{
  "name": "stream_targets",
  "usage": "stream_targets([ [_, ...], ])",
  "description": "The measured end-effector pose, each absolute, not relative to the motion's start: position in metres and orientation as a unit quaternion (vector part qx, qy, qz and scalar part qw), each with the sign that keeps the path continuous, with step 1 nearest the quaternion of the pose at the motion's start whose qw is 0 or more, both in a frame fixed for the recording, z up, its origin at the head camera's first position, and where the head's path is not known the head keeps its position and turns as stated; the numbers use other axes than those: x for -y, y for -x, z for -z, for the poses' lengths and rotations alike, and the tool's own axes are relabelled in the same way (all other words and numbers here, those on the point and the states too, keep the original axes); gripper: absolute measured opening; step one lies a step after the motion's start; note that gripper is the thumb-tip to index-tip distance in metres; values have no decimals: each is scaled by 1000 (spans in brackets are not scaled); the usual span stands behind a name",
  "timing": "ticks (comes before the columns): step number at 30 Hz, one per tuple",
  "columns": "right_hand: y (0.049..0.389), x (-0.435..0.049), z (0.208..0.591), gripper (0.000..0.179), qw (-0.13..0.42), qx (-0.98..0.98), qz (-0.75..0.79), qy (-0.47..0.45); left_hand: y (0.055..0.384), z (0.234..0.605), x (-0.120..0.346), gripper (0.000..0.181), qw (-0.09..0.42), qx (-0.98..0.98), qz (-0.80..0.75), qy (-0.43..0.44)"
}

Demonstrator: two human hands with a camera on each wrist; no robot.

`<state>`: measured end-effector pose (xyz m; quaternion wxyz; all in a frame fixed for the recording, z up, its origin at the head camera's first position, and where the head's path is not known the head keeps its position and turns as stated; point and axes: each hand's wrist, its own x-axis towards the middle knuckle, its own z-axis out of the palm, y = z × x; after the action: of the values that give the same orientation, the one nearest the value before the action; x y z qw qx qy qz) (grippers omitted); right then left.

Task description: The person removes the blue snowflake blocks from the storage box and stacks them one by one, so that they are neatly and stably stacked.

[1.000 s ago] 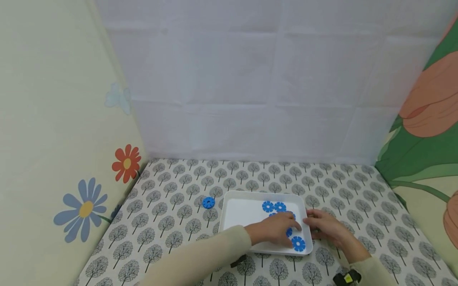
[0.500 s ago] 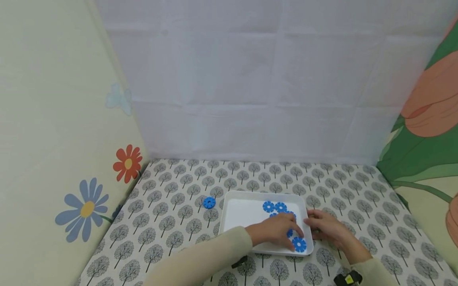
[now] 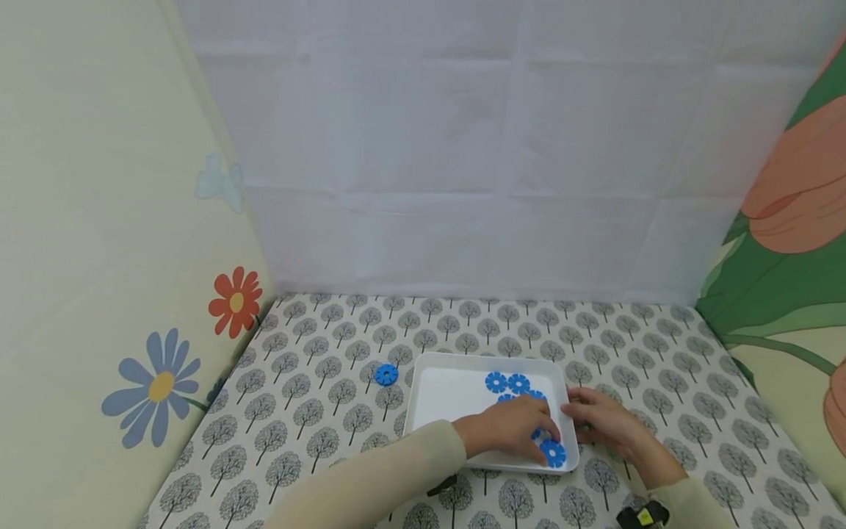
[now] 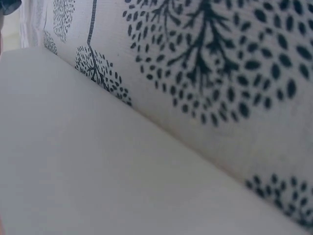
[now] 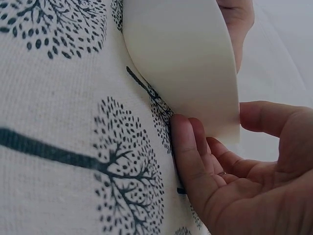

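A shallow white tray [image 3: 443,382] lies on the table, with several blue notched plastic discs [image 3: 496,382] in its right half. My left hand [image 3: 512,428] reaches over the tray from the left and partly covers the discs. Its thumb and fingers are spread in an arch around a disc [image 3: 553,453] near the lower right corner. At the tray's right side, my right hand [image 3: 604,420] grips the wall; in the right wrist view its thumb and fingers meet the wall at base and rim. The left wrist view shows mostly the tray's white surface [image 4: 107,161].
One more blue piece [image 3: 386,375] sits on the tree-patterned tablecloth [image 3: 317,411], left of the tray. A white sheet [image 3: 423,184] hangs behind the table. Flower-painted walls [image 3: 132,257] stand at both sides.
The fingers of my left hand have shifted slightly right and down, and the discs beneath them have slid a little the same way. My right hand stays at the tray's side.
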<state>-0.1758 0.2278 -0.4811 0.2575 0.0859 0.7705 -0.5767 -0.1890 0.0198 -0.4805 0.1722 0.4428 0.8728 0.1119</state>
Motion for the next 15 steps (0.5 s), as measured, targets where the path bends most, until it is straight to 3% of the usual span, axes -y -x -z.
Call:
stream_targets([
  [6, 177, -226, 480, 55, 258, -773, 571, -100, 189, 477, -17, 40, 171, -871, -123, -445],
  [15, 177, -225, 482, 54, 253, -778, 565, -108, 196, 469, 0, 42, 187, -888, -214, -362],
])
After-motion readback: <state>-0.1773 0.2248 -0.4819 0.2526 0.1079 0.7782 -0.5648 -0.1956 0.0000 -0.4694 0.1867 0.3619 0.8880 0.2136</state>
